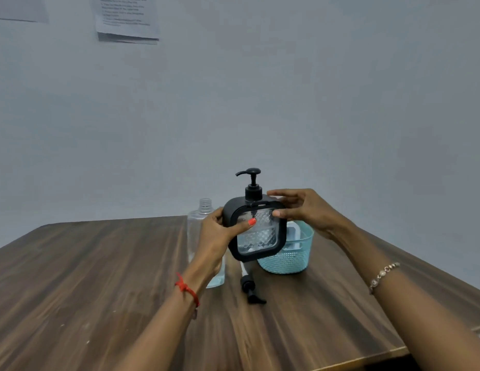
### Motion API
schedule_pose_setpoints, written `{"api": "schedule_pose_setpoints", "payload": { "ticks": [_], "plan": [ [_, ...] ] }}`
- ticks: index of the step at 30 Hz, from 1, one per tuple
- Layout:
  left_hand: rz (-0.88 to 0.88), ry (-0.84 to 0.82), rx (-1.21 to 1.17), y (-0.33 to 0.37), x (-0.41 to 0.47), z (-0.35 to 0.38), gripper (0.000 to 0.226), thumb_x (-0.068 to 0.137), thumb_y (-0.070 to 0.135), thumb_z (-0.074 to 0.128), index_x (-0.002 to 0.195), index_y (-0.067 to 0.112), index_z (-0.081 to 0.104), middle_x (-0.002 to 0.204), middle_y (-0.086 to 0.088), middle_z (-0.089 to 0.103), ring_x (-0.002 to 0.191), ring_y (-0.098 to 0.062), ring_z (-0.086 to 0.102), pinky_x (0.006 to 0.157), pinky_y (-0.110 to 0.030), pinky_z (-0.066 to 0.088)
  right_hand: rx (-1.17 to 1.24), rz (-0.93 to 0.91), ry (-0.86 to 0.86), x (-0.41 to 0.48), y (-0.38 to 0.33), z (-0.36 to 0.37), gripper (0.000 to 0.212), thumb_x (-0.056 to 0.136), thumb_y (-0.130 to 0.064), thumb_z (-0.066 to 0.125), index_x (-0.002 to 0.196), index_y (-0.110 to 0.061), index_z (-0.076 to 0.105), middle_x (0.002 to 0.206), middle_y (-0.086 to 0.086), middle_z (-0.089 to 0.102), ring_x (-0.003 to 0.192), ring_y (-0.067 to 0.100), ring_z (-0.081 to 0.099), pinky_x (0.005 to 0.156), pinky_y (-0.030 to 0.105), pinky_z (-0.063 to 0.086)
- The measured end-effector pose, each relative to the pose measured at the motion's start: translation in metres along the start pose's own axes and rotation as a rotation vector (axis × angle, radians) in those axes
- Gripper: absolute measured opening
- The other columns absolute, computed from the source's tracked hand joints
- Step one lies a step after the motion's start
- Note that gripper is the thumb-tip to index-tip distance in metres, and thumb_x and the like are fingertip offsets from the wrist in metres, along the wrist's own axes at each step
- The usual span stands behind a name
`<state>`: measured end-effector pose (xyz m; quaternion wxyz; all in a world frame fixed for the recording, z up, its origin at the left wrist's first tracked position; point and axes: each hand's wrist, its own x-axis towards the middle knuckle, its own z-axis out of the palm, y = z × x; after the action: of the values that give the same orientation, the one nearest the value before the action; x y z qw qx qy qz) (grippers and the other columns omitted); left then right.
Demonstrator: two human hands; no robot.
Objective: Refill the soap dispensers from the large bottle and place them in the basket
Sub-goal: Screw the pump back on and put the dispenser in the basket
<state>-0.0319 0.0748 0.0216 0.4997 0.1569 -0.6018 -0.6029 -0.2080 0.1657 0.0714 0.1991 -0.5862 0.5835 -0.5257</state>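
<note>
A square black soap dispenser with a clear patterned window and a black pump on top is held upright above the table. My left hand grips its left side, thumb across the window. My right hand holds its upper right corner. Behind my left hand stands the large clear bottle, uncapped, with a little pale liquid at the bottom. The teal basket sits behind the dispenser to the right, with a white-edged object inside it, partly hidden.
A loose black pump head with its tube lies on the wooden table below the dispenser. The table's right edge runs near my right forearm. A grey wall with taped papers rises behind.
</note>
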Motion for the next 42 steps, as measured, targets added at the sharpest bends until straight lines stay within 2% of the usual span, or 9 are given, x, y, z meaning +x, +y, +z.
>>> {"api": "schedule_pose_setpoints", "payload": {
  "ticks": [5,10,15,22,24,27,32,38,42],
  "plan": [
    [0.092,-0.066,0.151,-0.002,0.028,0.036,0.043,0.071,0.006,0.077,0.111,0.014,0.063,0.098,0.002,0.07,0.088,-0.005,0.066,0.071,-0.015,0.053,-0.034,-0.016,0.105,0.01,0.007,-0.037,0.052,0.075,0.005,0.071,0.123,-0.012,0.058,0.116,0.013,0.063,0.106,0.023,0.061,0.085,0.032,0.055],
    [0.156,-0.063,0.303,-0.015,0.059,0.061,0.038,0.072,0.008,0.076,0.107,0.017,0.066,0.092,0.006,0.07,0.083,-0.001,0.064,0.067,-0.008,0.049,-0.019,-0.009,0.183,0.026,0.028,-0.057,0.056,0.075,0.008,0.069,0.127,-0.008,0.055,0.112,0.013,0.063,0.102,0.021,0.061,0.075,0.019,0.056],
    [0.165,-0.08,0.405,-0.037,0.08,0.072,0.034,0.073,0.01,0.076,0.106,0.013,0.067,0.094,-0.001,0.072,0.082,-0.006,0.065,0.068,-0.013,0.05,-0.02,0.024,0.203,0.039,0.058,-0.067,0.054,0.077,0.007,0.068,0.128,-0.007,0.054,0.114,0.012,0.063,0.107,0.022,0.059,0.084,0.027,0.054],
    [0.083,-0.084,0.454,-0.068,0.089,0.075,0.032,0.071,0.01,0.078,0.101,0.009,0.07,0.095,-0.006,0.073,0.089,-0.017,0.068,0.084,-0.037,0.055,-0.037,0.129,0.158,0.048,0.097,-0.075,0.052,0.078,0.004,0.069,0.127,-0.009,0.056,0.124,0.015,0.06,0.114,0.026,0.057,0.091,0.037,0.051],
    [0.071,-0.076,0.486,-0.075,0.088,0.075,0.032,0.068,0.012,0.08,0.099,0.012,0.072,0.092,-0.003,0.074,0.086,-0.015,0.069,0.079,-0.03,0.056,-0.082,0.164,0.144,0.049,0.105,-0.075,0.052,0.077,0.001,0.071,0.125,-0.011,0.057,0.126,0.013,0.059,0.115,0.024,0.057,0.094,0.039,0.05],
    [0.067,-0.063,0.559,-0.08,0.085,0.076,0.034,0.066,0.012,0.082,0.098,0.011,0.073,0.083,0.002,0.07,0.07,0.0,0.062,0.057,-0.005,0.047,-0.124,0.212,0.122,0.048,0.113,-0.073,0.05,0.078,0.001,0.07,0.125,-0.009,0.058,0.124,0.012,0.06,0.113,0.022,0.057,0.094,0.035,0.049],
    [0.034,-0.063,0.632,-0.082,0.085,0.075,0.037,0.059,0.007,0.085,0.094,0.003,0.073,0.082,-0.003,0.07,0.062,-0.001,0.057,0.048,-0.003,0.042,-0.247,0.265,0.083,0.049,0.116,-0.07,0.05,0.077,0.001,0.07,0.124,-0.008,0.057,0.123,0.013,0.058,0.114,0.022,0.054,0.091,0.028,0.043],
    [-0.006,-0.067,0.763,-0.083,0.086,0.075,0.021,0.055,0.007,0.086,0.07,0.005,0.071,0.072,-0.012,0.068,0.065,-0.015,0.057,0.063,-0.035,0.052,-0.453,0.268,0.028,0.051,0.115,-0.065,0.048,0.077,-0.004,0.072,0.122,-0.008,0.059,0.122,0.008,0.06,0.109,0.015,0.051,0.09,0.026,0.036],
    [0.009,-0.12,0.839,-0.085,0.089,0.077,0.039,0.057,0.007,0.084,0.05,0.019,0.048,0.067,-0.009,0.058,0.054,-0.005,0.045,0.052,-0.019,0.041,-0.561,0.283,0.022,0.051,0.116,-0.063,0.049,0.074,-0.01,0.075,0.121,-0.014,0.061,0.122,0.006,0.059,0.11,0.016,0.05,0.091,0.027,0.037]
  ]
}}
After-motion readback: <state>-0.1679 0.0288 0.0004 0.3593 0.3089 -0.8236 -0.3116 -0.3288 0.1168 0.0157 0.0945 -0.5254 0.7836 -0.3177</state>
